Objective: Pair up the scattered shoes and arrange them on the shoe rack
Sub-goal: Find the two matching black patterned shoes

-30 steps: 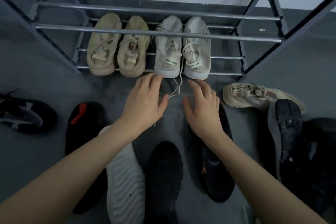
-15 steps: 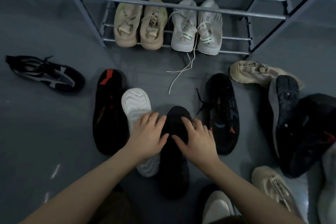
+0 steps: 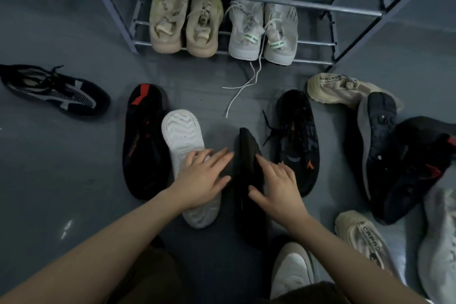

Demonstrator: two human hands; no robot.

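Observation:
A black shoe (image 3: 246, 145) is tipped up on its edge on the grey floor between my hands. My right hand (image 3: 278, 185) lies on its right side, fingers fairly straight. My left hand (image 3: 204, 180) rests with spread fingers on an upturned white-soled shoe (image 3: 182, 131), its fingertips at the black shoe's left side. The metal shoe rack (image 3: 246, 2) stands ahead. Its bottom tier holds a beige pair (image 3: 167, 20) and a grey-white pair (image 3: 244, 27) with a loose lace trailing onto the floor.
Loose shoes lie around: a black one with a red tab (image 3: 145, 143), a black laced one (image 3: 296, 136), a black-and-grey one (image 3: 54, 91) far left. At right is a pile with beige shoes (image 3: 333, 89), an upturned black sole (image 3: 377, 136) and a white shoe (image 3: 441, 242).
Both hands drew back from the grey-white pair on the rack to the black shoe near me. That shoe has since tipped from lying flat up onto its edge.

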